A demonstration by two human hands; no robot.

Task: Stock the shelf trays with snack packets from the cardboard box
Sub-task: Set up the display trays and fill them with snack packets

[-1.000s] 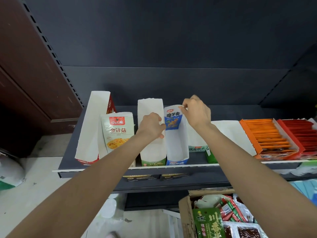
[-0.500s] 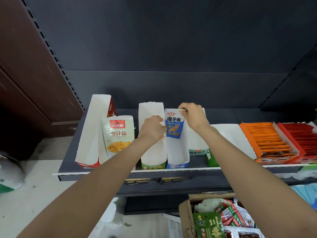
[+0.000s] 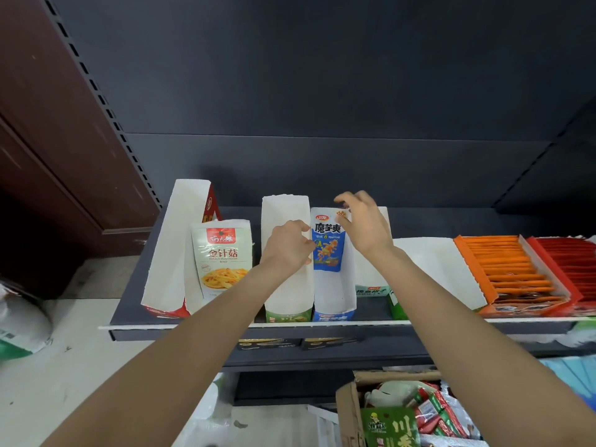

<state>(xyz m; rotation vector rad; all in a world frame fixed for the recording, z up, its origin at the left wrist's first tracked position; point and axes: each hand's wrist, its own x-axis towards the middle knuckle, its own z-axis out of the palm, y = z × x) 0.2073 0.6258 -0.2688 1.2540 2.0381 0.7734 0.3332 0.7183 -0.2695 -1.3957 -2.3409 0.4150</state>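
Blue packet (image 3: 328, 243) upright in the blue-fronted tray (image 3: 335, 298), both hands' fingers loosely curled, gripping nothing.

Just below the right hand's fingers (image 3: 346, 201), the blue packet (image 3: 328, 241) stands at the back of the blue-fronted tray (image 3: 335, 295); the tray in front of it lies bare. Left of the left hand's fingers (image 3: 301, 227), the green-fronted tray (image 3: 287, 291) is bare. Behind both, the dark back panel (image 3: 322, 91) closes the shelf.
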